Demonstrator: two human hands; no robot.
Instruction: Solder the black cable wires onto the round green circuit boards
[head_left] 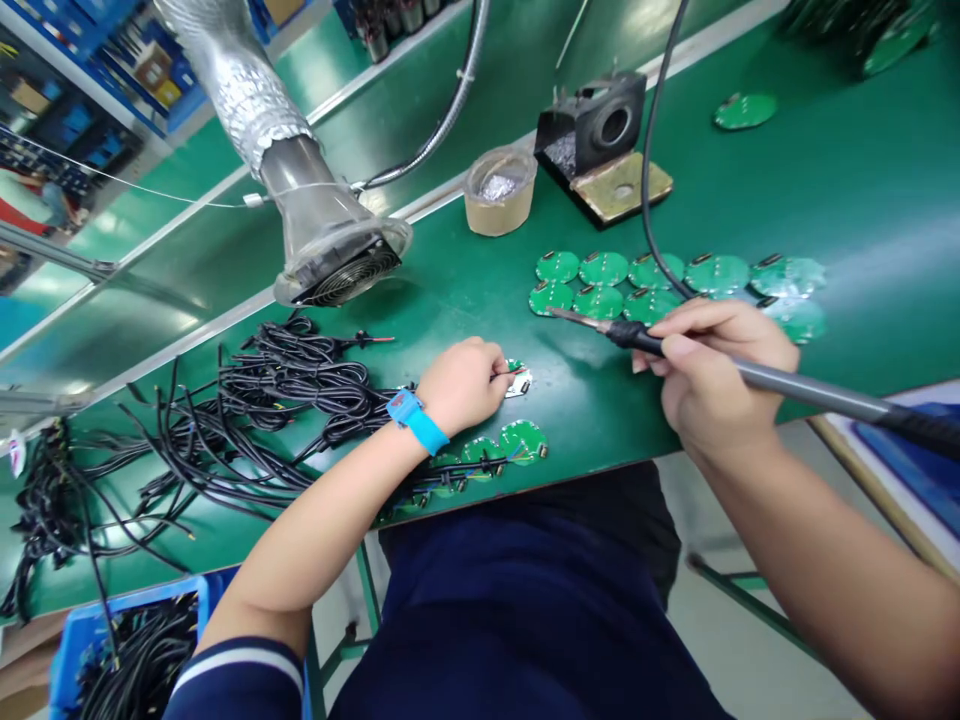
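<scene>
Fingers [501, 372] of left hand [466, 382] pinch wires; right hand's [731, 375] clamp soldering iron [651, 340], angled.

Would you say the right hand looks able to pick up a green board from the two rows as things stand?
Probably not: the right hand is close to the green boards, but its fingers grip the soldering iron.

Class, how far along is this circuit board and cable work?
Looks done: a near-edge circuit board with coloured wires attached. In hand: the left hand holds thin wires at another board; the right hand holds a soldering iron. Apparently left: two rows of boards showing no wires, and piled black cables.
</scene>
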